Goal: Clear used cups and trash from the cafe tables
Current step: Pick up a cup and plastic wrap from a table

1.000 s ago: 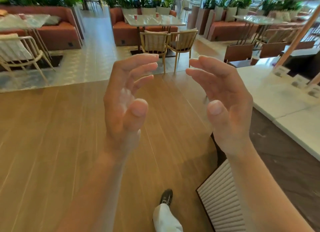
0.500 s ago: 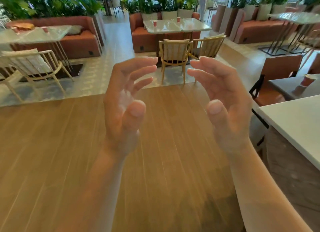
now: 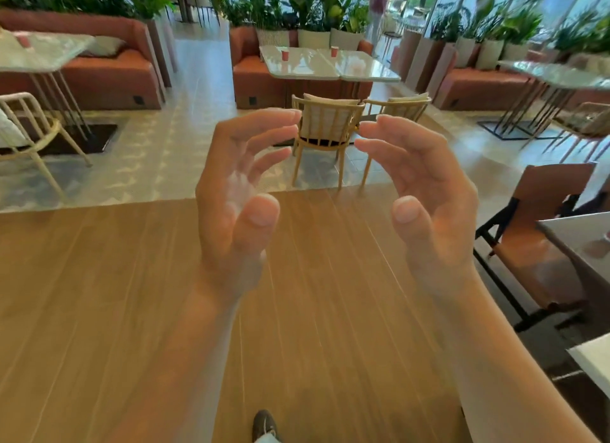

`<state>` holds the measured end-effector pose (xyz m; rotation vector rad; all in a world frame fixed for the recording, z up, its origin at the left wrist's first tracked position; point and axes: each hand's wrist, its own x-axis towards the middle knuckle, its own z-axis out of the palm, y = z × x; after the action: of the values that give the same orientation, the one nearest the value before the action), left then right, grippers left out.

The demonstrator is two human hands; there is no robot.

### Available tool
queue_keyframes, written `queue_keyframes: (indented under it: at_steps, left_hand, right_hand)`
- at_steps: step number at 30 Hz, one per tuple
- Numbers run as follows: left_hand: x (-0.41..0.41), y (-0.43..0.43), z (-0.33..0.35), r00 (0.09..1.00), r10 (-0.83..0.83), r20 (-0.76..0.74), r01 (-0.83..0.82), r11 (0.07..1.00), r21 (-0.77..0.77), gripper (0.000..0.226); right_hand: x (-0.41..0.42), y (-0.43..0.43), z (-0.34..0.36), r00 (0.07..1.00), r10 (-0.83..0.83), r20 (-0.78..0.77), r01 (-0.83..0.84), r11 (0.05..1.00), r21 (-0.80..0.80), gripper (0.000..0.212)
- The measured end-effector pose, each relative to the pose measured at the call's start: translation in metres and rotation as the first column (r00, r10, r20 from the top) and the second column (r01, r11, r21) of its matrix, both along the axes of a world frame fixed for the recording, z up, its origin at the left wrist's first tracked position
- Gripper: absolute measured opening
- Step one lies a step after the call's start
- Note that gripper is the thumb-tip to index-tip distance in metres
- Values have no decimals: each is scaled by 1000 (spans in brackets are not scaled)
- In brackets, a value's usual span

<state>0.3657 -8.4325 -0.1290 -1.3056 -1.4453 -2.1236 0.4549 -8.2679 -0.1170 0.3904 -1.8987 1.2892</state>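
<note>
Cafe seating area. Glossy double worktop [image 3: 310,71] carrying red paper cups [image 3: 285,55]; rust sofa [image 3: 252,76] behind it, two slatted wooden chairs [image 3: 326,122] in front of it, potted plants [image 3: 313,16] further behind, similar cafe tables [image 3: 43,54] left and right of it.

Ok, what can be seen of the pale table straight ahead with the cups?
The pale table looks like two glossy slabs set edge to edge on a dark base. It stands between an orange sofa and two wooden chairs. Two red cups stand upright on it, well apart.
</note>
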Motion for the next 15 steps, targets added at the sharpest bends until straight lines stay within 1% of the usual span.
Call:
queue_keyframes:
  at_steps: [6, 12, 15]
  left_hand:
    - [-125, 59, 20, 999, -37, -26, 37, 999, -7, 70]
    - [-228, 128, 5, 999, -55, 2, 55, 997, -63, 72]
    - [-274, 165, -4, 997, -76, 4, 76, 994, -80, 75]
  right_hand:
    - [-122, 51, 16, 999, -17, -29, 16, 1000, -8, 89]
    - [-219, 118, -8, 1000, -29, -10, 29, 997, -74, 90]
    - [-267, 156, -17, 999, -18, -48, 13, 996, -91, 90]
